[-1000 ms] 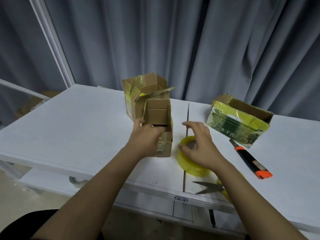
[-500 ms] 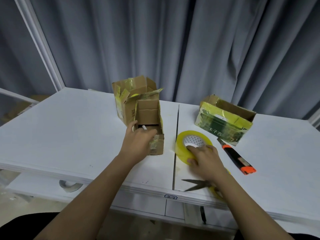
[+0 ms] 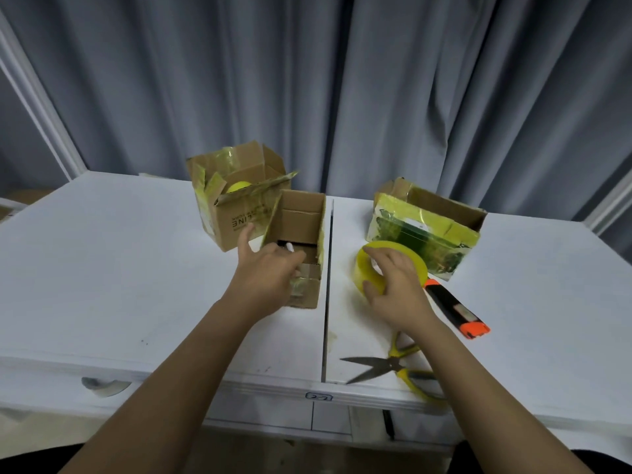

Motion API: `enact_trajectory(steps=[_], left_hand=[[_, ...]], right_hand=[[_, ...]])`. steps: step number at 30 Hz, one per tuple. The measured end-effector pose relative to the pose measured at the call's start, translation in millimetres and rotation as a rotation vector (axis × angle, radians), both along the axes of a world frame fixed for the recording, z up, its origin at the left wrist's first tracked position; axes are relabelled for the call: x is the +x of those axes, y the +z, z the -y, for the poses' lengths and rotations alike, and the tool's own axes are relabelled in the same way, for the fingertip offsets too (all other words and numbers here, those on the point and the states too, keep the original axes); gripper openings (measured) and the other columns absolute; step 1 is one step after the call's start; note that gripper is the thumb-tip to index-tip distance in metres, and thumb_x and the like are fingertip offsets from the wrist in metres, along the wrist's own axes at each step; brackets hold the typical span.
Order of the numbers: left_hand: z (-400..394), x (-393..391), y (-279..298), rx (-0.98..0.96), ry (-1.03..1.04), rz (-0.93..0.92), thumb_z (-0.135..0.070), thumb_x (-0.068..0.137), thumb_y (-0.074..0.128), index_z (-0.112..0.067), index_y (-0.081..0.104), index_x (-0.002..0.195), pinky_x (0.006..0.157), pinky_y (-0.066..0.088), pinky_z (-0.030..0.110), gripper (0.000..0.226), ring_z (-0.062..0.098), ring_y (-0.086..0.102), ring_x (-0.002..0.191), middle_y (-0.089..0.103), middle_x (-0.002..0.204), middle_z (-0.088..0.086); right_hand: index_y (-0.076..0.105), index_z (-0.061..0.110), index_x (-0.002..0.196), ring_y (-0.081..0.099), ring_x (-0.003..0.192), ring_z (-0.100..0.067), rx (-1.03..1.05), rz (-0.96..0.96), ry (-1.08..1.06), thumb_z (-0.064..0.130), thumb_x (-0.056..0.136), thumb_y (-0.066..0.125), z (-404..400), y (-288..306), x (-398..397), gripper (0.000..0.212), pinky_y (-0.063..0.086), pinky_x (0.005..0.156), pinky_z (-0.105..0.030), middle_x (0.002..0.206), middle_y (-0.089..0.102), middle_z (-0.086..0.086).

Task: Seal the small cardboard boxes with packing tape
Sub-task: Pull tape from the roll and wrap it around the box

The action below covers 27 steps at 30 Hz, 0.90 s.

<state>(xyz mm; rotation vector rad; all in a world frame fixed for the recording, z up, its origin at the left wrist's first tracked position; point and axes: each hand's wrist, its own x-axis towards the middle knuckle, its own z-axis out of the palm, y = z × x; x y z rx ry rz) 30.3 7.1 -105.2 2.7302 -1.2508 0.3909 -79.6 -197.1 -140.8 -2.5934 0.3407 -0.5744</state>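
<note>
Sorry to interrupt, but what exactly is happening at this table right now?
A person is getting ready to tape boxes. Their left hand holds the small open cardboard box, while the right hand grips the yellow tape roll beside it. Nothing is sealed yet; scissors and a utility knife lie nearby.

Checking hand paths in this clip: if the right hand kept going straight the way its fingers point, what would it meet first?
The right hand grips the tape roll, fingers pointing away and slightly left. Straight on, it would probably meet the green-taped box just behind the roll, though depth is hard to judge.
</note>
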Motion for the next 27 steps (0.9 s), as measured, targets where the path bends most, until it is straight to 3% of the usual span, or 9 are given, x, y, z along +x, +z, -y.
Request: enact_trajectory(steps=[5,8,10,12,14,19,22,25,27], left_hand=[[-24.0,0.9,5.7,-0.048,-0.068,0.001,-0.017,0.091,0.046,-0.024,0.061,0.095,0.104,-0.025,0.042,0.016,0.01,0.045,0.112,0.051,0.094,-0.017],[-46.6,2.7,7.4,-0.075,-0.103,-0.041,-0.019,0.09,0.051,-0.027,0.066,0.096,0.101,-0.032,0.037,0.018,0.011,0.031,0.123,0.045,0.113,-0.014],[-62.7,2.7,9.4,-0.089,-0.095,-0.05,-0.016,0.089,0.053,-0.029,0.067,0.094,0.102,-0.033,0.036,0.019,0.016,0.024,0.128,0.041,0.126,-0.007],[-78.7,3.4,9.1,-0.115,-0.056,-0.018,-0.013,0.088,0.056,-0.031,0.07,0.093,0.109,-0.021,0.043,0.023,0.024,0.024,0.13,0.04,0.133,0.0],[-92.7,4.3,4.9,-0.18,0.034,0.007,-0.011,0.087,0.06,-0.033,0.069,0.104,0.112,0.0,0.048,0.028,0.03,0.029,0.129,0.041,0.137,0.005],[-99.7,-13.5,-14.5,-0.539,0.086,-0.344,-0.002,0.087,0.055,-0.033,0.033,0.142,0.101,0.026,0.024,0.068,0.018,0.029,0.123,0.029,0.134,-0.002],[-95.5,-27.5,-27.0,-0.676,-0.05,-0.591,-0.004,0.086,0.057,-0.033,0.02,0.145,0.105,0.027,0.018,0.075,0.003,0.029,0.127,0.026,0.134,-0.014],[-87.9,-31.2,-34.5,-0.751,-0.05,-0.632,-0.015,0.084,0.067,-0.034,0.024,0.136,0.103,0.033,0.02,0.07,-0.002,0.035,0.124,0.037,0.133,-0.015],[-81.6,-28.7,-38.1,-0.753,0.019,-0.641,-0.032,0.081,0.072,-0.032,0.03,0.132,0.099,0.034,0.021,0.066,-0.001,0.038,0.121,0.041,0.131,-0.016]], right_hand=[[0.022,0.04,0.147,0.018,0.128,0.011,0.142,0.116,0.18,0.015,0.086,0.059,-28.7,22.6,11.5,0.075,0.018,0.104,-0.014,0.143,0.025,0.022],[0.022,0.037,0.148,0.002,0.142,-0.005,-0.077,0.018,0.194,0.007,0.081,0.058,-33.7,32.9,18.1,0.082,0.007,0.111,-0.026,0.157,0.008,0.009],[0.045,0.025,0.138,0.014,0.143,-0.024,-0.312,-0.03,0.199,0.011,0.081,0.062,-37.1,38.3,21.8,0.061,0.01,0.115,-0.036,0.152,0.028,-0.003],[0.064,0.015,0.114,0.044,0.122,-0.033,-0.373,0.03,0.226,0.012,0.079,0.069,-45.0,40.7,20.2,0.035,0.027,0.106,-0.041,0.123,0.056,-0.008],[0.07,0.012,0.095,0.051,0.106,-0.035,-0.286,0.156,0.232,0.01,0.075,0.076,-59.5,33.0,13.3,0.021,0.041,0.094,-0.044,0.11,0.059,-0.01],[0.072,0.018,0.087,0.015,0.142,-0.037,0.062,0.296,0.086,0.015,0.078,0.077,-91.5,1.4,8.4,0.011,0.01,0.114,-0.024,0.154,0.021,-0.014],[0.072,0.019,0.085,0.031,0.135,-0.031,0.133,0.362,0.072,0.013,0.077,0.079,-93.8,-4.3,7.1,0.012,0.024,0.108,-0.026,0.152,0.026,-0.007],[0.072,0.016,0.089,0.053,0.11,-0.027,0.025,0.374,0.123,0.012,0.076,0.079,-92.3,-3.6,3.6,0.014,0.043,0.091,-0.032,0.143,0.042,-0.01],[0.068,0.018,0.097,0.053,0.112,-0.016,-0.02,0.324,0.142,0.017,0.079,0.077,-83.5,1.0,4.6,0.021,0.046,0.081,-0.027,0.143,0.044,-0.002]])
